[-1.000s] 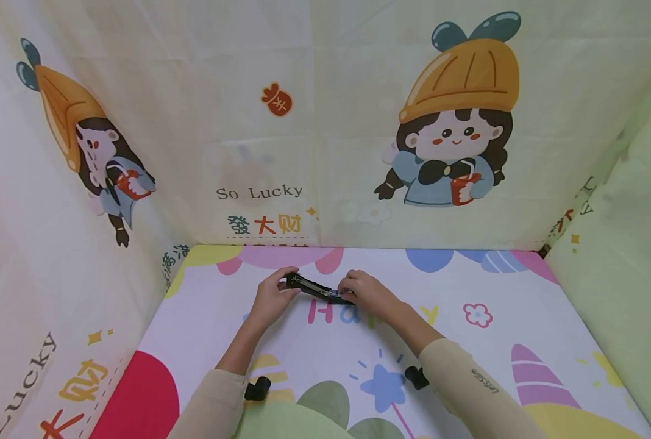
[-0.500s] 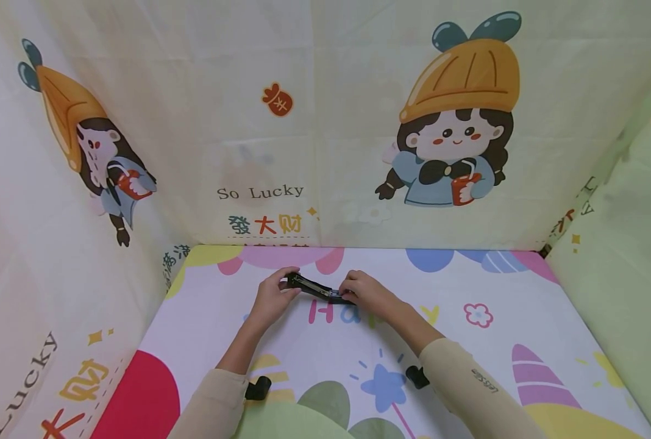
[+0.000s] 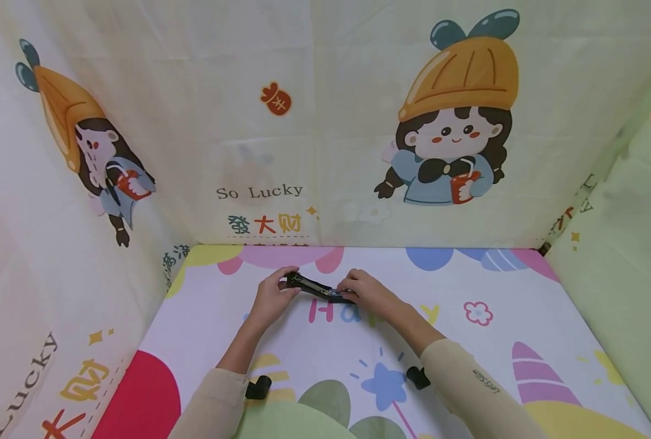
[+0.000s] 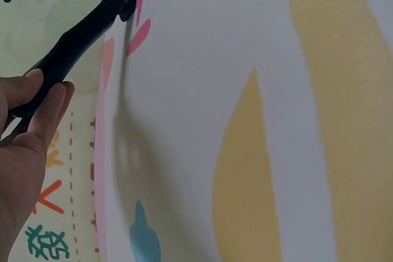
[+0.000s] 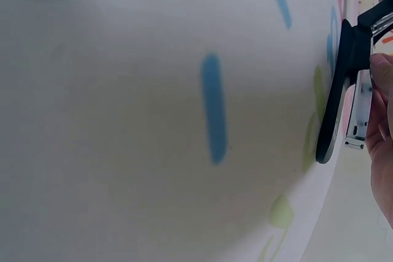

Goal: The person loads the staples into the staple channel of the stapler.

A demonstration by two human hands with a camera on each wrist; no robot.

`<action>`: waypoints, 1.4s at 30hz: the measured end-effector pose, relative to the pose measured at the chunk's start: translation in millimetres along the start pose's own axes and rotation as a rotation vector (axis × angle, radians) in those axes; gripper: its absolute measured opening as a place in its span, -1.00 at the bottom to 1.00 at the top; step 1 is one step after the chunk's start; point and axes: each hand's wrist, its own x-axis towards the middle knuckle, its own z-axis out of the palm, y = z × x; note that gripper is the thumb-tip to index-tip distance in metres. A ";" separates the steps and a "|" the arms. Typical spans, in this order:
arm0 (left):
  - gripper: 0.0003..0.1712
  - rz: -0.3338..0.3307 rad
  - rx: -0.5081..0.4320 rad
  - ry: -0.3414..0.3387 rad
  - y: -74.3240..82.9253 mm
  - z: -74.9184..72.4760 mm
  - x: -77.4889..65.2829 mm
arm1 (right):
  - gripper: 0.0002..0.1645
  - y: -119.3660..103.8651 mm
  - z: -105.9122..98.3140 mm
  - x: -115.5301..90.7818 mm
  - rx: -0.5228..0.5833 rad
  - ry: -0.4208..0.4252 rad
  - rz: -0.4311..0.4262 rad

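Three cams: head high, wrists close.
Head looks forward and down, wide; both wrist views sit nearer, rolled sideways, aimed over the printed tabletop; all three share the stapler.

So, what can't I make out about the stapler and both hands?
Head view: one end of the stapler is partly hidden by the right hand.
Head view: any staples are too small to see.
Left wrist view: the left hand is cut off by the left edge.
Right wrist view: the right edge cuts off the stapler's other end.
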 end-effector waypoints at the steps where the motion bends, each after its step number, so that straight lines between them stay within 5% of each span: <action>1: -0.42 0.004 0.003 0.001 0.2 -0.2 -0.1 | -0.78 0.3 0.2 -0.7 -0.005 0.007 -0.012; 9: -0.41 -0.018 0.025 -0.008 2.0 -1.0 -1.3 | -0.73 -1.0 -1.3 -4.0 -0.009 0.033 -0.062; 42: -0.41 -0.018 0.016 0.004 4.4 -0.2 -1.6 | -0.73 22.4 -9.2 -40.5 -0.063 0.123 -0.034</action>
